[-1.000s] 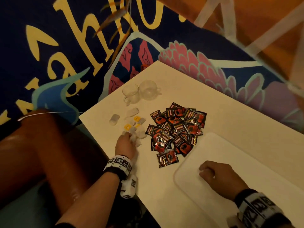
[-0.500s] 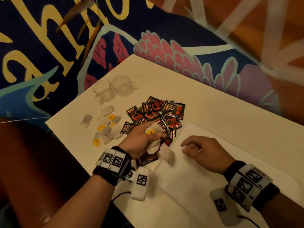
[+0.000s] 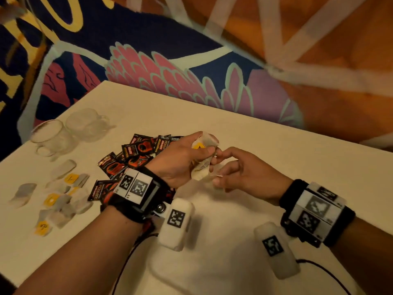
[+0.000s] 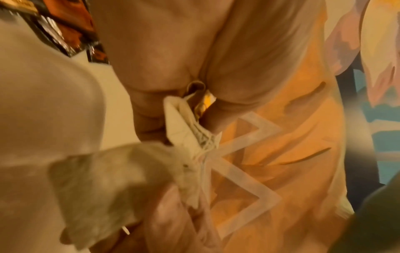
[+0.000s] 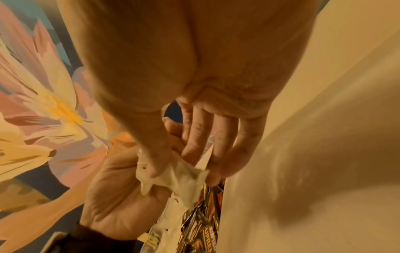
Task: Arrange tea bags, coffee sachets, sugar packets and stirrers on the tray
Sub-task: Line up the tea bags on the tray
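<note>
My left hand (image 3: 203, 151) grips a bunch of white tea bags (image 3: 201, 169) with yellow tags, held above the far left corner of the white tray (image 3: 212, 271). My right hand (image 3: 220, 166) meets it from the right. In the right wrist view its thumb and fingers pinch one tea bag (image 5: 177, 176) from the bunch. The left wrist view shows the tea bags (image 4: 186, 123) and their strings squeezed in my fist. A pile of red-and-black coffee sachets (image 3: 136, 150) lies behind my left wrist. More tea bags (image 3: 59, 201) lie loose at the table's left.
Two clear glass cups (image 3: 51, 137) stand at the far left corner of the white table (image 3: 265, 141). A patterned carpet lies beyond the table's edges. No sugar packets or stirrers are in view.
My left hand left the loose tea bags and carried a bunch rightward over the tray. My right hand rose off the tray and took hold of one bag.
</note>
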Tool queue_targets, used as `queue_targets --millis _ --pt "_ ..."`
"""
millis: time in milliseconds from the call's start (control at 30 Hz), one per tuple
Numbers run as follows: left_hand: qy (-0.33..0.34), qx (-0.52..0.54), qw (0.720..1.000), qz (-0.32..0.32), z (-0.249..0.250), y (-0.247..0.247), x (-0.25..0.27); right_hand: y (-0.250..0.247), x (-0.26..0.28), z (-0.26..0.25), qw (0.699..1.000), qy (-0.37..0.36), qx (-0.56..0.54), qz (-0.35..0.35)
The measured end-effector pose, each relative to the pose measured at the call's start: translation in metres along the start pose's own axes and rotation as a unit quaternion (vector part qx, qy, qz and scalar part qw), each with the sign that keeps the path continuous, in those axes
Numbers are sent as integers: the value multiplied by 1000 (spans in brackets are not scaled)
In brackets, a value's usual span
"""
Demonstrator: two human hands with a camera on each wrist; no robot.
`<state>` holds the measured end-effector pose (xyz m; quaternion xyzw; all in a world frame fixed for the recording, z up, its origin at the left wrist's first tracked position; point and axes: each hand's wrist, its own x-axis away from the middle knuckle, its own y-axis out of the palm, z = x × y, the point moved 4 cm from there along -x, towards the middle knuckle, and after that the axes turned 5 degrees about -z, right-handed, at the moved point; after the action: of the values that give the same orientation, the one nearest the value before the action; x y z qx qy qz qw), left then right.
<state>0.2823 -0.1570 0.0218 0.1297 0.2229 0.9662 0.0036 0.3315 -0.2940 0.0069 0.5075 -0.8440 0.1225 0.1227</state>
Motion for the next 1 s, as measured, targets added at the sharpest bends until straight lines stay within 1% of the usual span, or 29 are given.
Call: queue_targets --millis 133,300,400,500,567,667,733,800,833,900,933,1000 --pt "4 -18 1000 -6 -7 3 -15 -10 0 7 999 -28 21 37" --pt "36 -54 997 28 -14 3 -22 -12 12 10 993 -75 48 82" --pt "40 -45 997 48 -19 4 -19 -5 23 13 991 -88 -13 98" --pt "57 -59 994 75 -22 4 -9 5 35 15 983 -93 -77 136" --pt "86 -95 986 109 -23 1 -1 10 41 14 975 -105 -108 165" --pt "133 -147 966 167 -25 -6 9 16 47 9 960 -124 -129 217" --pt "163 -204 948 184 -23 -7 14 17 47 6 952 -128 -106 256" --pt "206 -263 927 171 -18 -1 20 15 47 4 938 -139 -61 312" --pt "227 -291 916 159 -14 4 23 13 47 3 924 -149 -16 353" --pt "251 -339 895 142 -10 14 29 13 51 -1 884 -157 98 430" --pt "256 -354 890 132 -9 18 30 16 53 -3 866 -161 135 454" --pt "256 -366 888 107 -11 27 30 25 54 -5 848 -179 167 471"
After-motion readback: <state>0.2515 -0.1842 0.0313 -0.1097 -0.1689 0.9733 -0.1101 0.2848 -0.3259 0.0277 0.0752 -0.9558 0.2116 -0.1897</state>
